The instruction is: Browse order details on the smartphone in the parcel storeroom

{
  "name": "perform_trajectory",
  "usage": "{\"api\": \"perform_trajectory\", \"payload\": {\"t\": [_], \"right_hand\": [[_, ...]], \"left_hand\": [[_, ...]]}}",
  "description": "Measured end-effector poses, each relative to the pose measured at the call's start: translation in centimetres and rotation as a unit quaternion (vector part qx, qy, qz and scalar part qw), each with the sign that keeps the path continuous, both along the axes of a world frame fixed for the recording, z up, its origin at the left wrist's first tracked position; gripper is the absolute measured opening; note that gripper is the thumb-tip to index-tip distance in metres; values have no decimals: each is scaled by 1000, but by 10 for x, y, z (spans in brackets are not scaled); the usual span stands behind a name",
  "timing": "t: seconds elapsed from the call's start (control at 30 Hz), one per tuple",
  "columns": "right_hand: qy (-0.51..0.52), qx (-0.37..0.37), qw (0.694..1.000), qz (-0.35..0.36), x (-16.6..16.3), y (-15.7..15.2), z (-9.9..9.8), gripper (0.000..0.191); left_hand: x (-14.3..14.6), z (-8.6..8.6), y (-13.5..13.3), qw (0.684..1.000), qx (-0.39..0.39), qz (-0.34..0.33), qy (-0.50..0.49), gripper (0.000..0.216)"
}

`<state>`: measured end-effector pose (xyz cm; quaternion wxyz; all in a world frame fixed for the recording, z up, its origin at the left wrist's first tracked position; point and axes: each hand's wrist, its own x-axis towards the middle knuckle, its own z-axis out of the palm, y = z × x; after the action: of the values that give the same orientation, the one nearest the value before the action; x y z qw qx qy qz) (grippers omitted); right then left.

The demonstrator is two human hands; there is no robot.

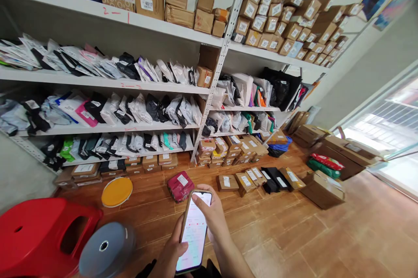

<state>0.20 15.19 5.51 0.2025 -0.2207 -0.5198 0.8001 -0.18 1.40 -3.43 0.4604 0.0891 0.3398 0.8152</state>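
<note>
A smartphone point(193, 239) with a lit, mostly white screen is held upright at the bottom middle. My left hand point(173, 247) is closed around its lower left side, with the thumb over the screen's edge. My right hand point(213, 215) wraps the upper right side, its thumb lying on the top of the screen. The screen's text is too small to read. On the floor just beyond the phone lies a dark red wrapped parcel point(180, 185) with a white label.
White metal shelves point(107, 79) with bagged parcels and boxes stand ahead. A red plastic stool point(39, 234), a grey round stool point(106, 247) and a yellow round lid point(117, 191) are at left. Labelled boxes point(245, 182) line the floor; an open carton point(323, 188) stands at right.
</note>
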Motion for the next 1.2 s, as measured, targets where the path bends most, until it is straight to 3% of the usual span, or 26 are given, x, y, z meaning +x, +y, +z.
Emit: {"api": "perform_trajectory", "payload": {"t": [0.13, 0.37, 0.57, 0.83, 1.03, 1.2], "right_hand": [[-7, 4, 1000, 4, -1, 2, -3, 48], [6, 23, 999, 40, 7, -1, 1, 44], [7, 85, 992, 94, 22, -2, -4, 44], [-9, 176, 978, 109, 37, -3, -5, 29], [-17, 192, 976, 104, 38, -2, -6, 30], [-21, 192, 976, 103, 39, -2, -9, 30]], "left_hand": [[-1, -1, -1, 997, -56, -8, 52, 88], [-2, 15, 0, 997, 7, 3, -73, 107], [1, 22, -5, 995, 28, 14, -91, 88], [3, 37, -2, 995, 37, 20, -89, 95], [5, 35, -1, 995, 27, 39, -85, 94], [3, 37, -4, 997, 43, 9, -62, 88]]}}
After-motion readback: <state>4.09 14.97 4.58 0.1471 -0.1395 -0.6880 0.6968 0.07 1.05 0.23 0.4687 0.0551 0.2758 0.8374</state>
